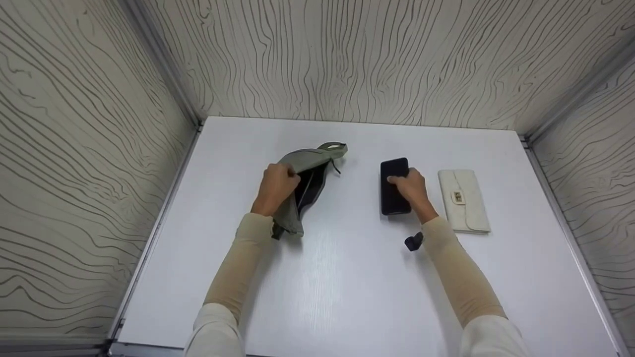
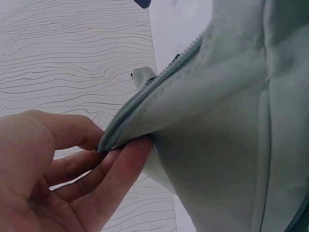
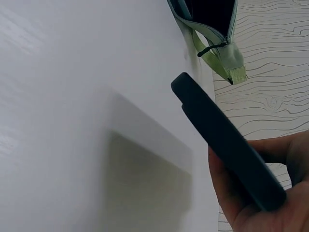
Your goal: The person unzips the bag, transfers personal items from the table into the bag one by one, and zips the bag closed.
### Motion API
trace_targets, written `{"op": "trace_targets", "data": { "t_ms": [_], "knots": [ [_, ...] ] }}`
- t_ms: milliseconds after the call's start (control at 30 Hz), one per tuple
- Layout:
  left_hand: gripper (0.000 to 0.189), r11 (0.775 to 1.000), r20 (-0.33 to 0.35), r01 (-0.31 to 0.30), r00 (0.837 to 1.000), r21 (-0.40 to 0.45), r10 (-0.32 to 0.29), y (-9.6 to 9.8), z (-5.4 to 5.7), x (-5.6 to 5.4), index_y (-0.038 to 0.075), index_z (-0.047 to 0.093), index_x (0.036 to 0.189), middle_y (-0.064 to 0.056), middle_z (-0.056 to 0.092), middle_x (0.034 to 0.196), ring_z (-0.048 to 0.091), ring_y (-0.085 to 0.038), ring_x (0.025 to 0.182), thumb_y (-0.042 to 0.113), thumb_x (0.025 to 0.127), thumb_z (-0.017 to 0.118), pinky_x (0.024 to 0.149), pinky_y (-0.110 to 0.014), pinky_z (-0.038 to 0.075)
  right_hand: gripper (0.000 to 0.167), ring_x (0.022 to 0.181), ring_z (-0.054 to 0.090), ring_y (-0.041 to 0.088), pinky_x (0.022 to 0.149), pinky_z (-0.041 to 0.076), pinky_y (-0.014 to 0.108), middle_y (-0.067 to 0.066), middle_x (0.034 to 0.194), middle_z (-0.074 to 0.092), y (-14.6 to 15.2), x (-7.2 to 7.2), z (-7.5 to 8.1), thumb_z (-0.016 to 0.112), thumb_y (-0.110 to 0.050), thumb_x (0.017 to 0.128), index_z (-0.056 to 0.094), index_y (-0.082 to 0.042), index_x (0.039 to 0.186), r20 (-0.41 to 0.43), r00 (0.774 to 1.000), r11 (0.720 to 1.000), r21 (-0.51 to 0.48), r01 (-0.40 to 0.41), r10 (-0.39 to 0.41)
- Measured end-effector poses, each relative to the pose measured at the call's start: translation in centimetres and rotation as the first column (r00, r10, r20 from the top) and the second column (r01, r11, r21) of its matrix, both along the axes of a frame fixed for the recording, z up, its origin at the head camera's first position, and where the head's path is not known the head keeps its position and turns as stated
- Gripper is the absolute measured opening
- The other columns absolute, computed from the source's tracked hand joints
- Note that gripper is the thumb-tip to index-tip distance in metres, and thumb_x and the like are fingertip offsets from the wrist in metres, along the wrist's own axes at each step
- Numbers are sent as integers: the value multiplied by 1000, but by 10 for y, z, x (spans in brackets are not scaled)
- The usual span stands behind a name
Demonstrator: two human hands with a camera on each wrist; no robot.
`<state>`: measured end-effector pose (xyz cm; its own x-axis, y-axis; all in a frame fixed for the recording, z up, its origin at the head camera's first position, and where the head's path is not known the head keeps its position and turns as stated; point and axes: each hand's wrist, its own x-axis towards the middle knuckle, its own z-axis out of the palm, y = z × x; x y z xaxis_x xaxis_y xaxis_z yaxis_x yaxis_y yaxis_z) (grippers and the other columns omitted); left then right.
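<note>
A grey-green zippered bag [image 1: 307, 157] stands left of centre on the white table, its mouth unzipped and its dark inside showing. My left hand [image 1: 279, 186] pinches the bag's zippered edge; in the left wrist view the thumb and fingers [image 2: 130, 164] hold the fabric by the zip [image 2: 145, 94]. To the right, my right hand [image 1: 411, 186] grips a black smartphone [image 1: 392, 198], thumb across its face. The right wrist view has the phone [image 3: 227, 140] edge-on above the table, its shadow below, with the bag's strap end [image 3: 231, 67] beyond.
A cream wallet [image 1: 471, 201] with a metal clasp lies flat to the right of the phone. A small black object [image 1: 413, 242] shows beside the right cuff. Wood-grain panels [image 1: 317, 59] enclose the white table [image 1: 337, 287] at the back and both sides.
</note>
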<state>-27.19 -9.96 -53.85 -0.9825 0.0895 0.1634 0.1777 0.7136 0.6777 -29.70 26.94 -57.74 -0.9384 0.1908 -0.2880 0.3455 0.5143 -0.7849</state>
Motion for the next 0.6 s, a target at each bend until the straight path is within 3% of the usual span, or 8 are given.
{"op": "trace_targets", "data": {
  "t_ms": [600],
  "knots": [
    [30, 1000, 20, -2, 1000, 8, 2, 0, 0, 0, 10, 56, 66, 1, 49, 64, 46, -14, 57, 3, 95, 63, 53, -28, 38, 66, 131, 57, 45, 114, 46, 55, 33, 144, 56, -6, 3, 4, 64, -26, 101, 43, 14, 149, -30, 999, 999, -24, -26, 25]
  ]
}}
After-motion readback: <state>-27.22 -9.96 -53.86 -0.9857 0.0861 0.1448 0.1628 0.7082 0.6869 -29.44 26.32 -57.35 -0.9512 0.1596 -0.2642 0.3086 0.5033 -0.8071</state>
